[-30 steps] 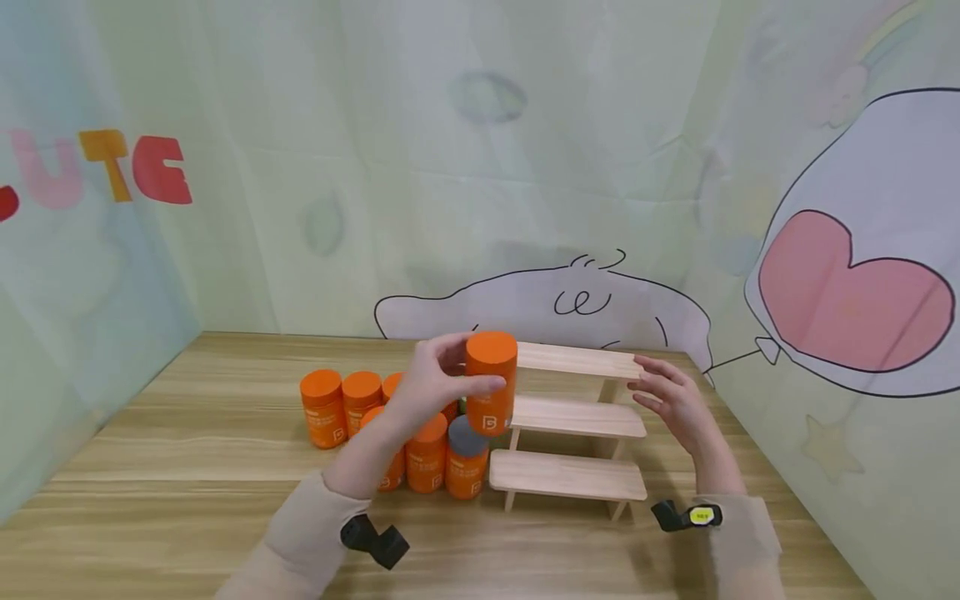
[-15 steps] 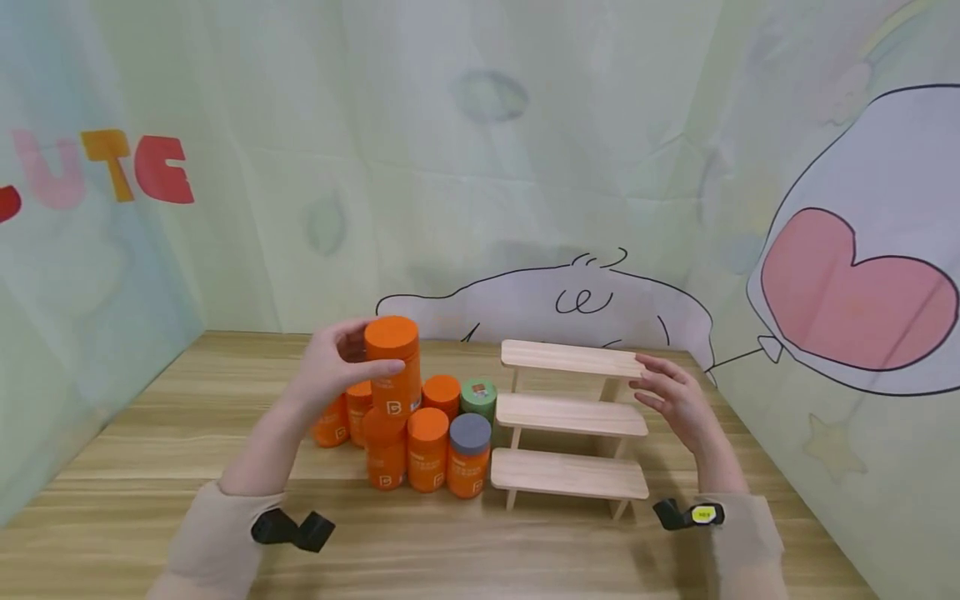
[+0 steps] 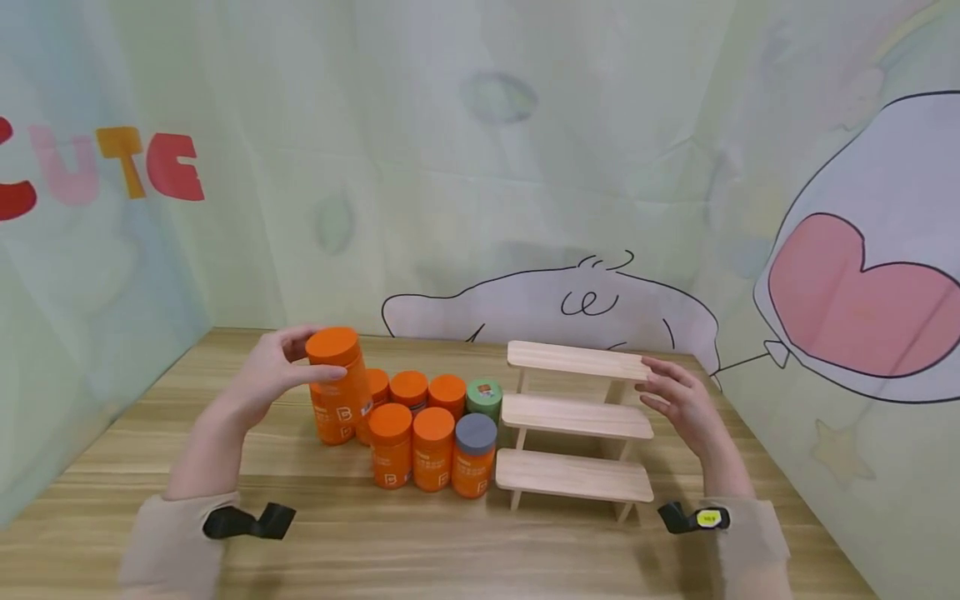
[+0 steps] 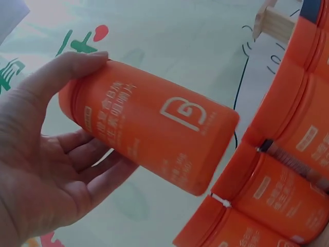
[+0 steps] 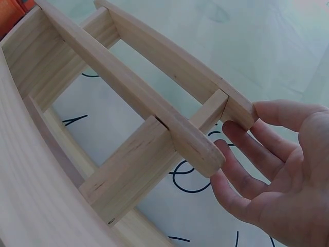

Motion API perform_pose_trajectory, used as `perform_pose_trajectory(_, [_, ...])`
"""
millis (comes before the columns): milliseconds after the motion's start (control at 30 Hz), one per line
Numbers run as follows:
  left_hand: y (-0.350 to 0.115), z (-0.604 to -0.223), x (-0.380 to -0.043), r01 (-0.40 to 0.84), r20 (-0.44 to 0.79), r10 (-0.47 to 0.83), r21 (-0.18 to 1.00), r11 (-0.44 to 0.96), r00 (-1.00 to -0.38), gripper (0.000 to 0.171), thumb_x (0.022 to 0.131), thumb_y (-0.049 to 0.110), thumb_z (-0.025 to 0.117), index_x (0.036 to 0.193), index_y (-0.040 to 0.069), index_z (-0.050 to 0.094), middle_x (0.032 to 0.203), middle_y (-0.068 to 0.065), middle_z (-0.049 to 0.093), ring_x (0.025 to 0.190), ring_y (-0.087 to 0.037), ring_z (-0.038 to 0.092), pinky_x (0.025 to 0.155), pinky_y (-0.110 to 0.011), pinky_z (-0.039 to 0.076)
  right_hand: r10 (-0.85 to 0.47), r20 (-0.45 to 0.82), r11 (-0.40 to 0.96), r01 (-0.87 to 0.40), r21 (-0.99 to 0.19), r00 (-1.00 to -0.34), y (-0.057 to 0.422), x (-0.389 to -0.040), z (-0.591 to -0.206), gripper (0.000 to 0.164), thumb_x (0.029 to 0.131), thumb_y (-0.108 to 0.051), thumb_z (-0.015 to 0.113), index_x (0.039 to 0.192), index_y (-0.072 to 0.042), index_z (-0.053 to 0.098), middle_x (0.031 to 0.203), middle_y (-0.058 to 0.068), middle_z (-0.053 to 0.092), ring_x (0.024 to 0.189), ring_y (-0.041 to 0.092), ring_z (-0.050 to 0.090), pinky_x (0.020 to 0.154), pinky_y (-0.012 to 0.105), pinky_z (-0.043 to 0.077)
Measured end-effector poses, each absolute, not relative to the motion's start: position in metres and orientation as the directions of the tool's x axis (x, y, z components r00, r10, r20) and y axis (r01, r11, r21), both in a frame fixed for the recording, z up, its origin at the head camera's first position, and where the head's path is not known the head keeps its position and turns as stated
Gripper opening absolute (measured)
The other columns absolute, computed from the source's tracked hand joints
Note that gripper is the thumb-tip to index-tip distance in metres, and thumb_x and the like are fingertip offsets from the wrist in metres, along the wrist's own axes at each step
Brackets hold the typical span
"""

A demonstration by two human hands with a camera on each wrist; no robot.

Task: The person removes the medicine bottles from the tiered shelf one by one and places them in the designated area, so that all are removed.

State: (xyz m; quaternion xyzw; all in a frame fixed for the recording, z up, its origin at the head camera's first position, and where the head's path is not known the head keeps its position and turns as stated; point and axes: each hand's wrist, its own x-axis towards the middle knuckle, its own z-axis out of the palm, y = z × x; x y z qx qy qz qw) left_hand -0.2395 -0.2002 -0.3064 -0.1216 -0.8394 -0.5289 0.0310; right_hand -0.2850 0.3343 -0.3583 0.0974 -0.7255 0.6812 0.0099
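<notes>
My left hand (image 3: 258,382) holds an orange lidded jar (image 3: 335,343) near its lid, thumb across the front and fingers behind. The jar leans slightly and hides part of another orange jar (image 3: 334,433) behind it. In the left wrist view the held jar (image 4: 154,123) shows white print and a logo. At the right, my right hand (image 3: 681,408) touches the end of a three-tier wooden shelf (image 3: 573,358). Up close, its loosely bent fingertips meet the ends of two shelf boards (image 5: 198,159); the hand (image 5: 288,175) has no jar.
Several orange jars stand grouped left of the shelf. Among them are a grey-lidded jar (image 3: 475,458) at the front and a green-lidded one (image 3: 484,398) behind. A printed curtain (image 3: 360,208) surrounds the wood-grain table (image 3: 337,542).
My left hand has carried the orange jar leftward from beside the shelf, over the group, to its left end, and lowered it somewhat. The right hand has stayed at the shelf end.
</notes>
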Motion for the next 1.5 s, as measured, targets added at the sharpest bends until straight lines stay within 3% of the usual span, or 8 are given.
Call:
perform_pose_trajectory(300, [-0.209,-0.320,-0.251,0.182,0.055,0.244,0.823,0.539,-0.968,0.064,0.081,0.023,0.079,0.133,-0.004,0.052,0.119,-0.014,0.065,0.098,-0.016,0.060,0.083,-0.029,0.052,-0.138,0.160,0.035,-0.166,-0.985,-0.977,0.335,-0.286,-0.359,0.022,0.102,-0.015,0.049,0.116,-0.028,0.060,0.109,-0.016,0.061,0.098,0.006,0.064,0.087,0.020,0.054])
perform_pose_trajectory(700, [-0.208,-0.334,-0.256,0.152,-0.064,0.352,0.820,0.552,-0.934,0.064,0.073,0.014,0.084,0.125,-0.009,0.054,0.117,-0.018,0.065,0.096,-0.019,0.064,0.082,-0.030,0.055,-0.137,0.161,0.036,-0.168,-0.985,-0.977,0.334,-0.286,-0.359,0.022,0.102,-0.014,0.048,0.114,-0.030,0.060,0.109,-0.017,0.061,0.097,0.005,0.063,0.085,0.018,0.053])
perform_pose_trajectory(900, [-0.206,-0.337,-0.256,0.161,-0.093,0.389,0.804,0.572,-0.917,0.070,0.072,0.009,0.084,0.129,-0.013,0.050,0.121,-0.024,0.063,0.099,-0.022,0.065,0.086,-0.038,0.056,-0.134,0.154,0.038,-0.160,-0.986,-0.979,0.333,-0.285,-0.359,0.022,0.102,-0.014,0.048,0.114,-0.029,0.059,0.109,-0.016,0.060,0.097,0.005,0.063,0.085,0.018,0.053])
perform_pose_trajectory(1233, [-0.198,-0.337,-0.256,0.157,-0.143,0.387,0.747,0.645,-0.911,0.068,0.067,0.009,0.086,0.125,-0.010,0.055,0.119,-0.020,0.066,0.103,-0.024,0.063,0.091,-0.043,0.053,-0.124,0.145,0.043,-0.151,-0.988,-0.982,0.334,-0.286,-0.358,0.020,0.102,-0.016,0.049,0.117,-0.027,0.058,0.112,-0.015,0.058,0.099,0.006,0.063,0.087,0.019,0.053])
perform_pose_trajectory(1500, [-0.193,-0.337,-0.254,0.136,-0.172,0.363,0.718,0.682,-0.916,0.070,0.064,0.010,0.087,0.124,-0.010,0.055,0.122,-0.024,0.062,0.108,-0.030,0.061,0.093,-0.046,0.053,-0.124,0.135,0.051,-0.142,-0.989,-0.983,0.336,-0.287,-0.360,0.021,0.102,-0.016,0.049,0.118,-0.027,0.057,0.111,-0.016,0.058,0.101,0.007,0.063,0.086,0.018,0.053])
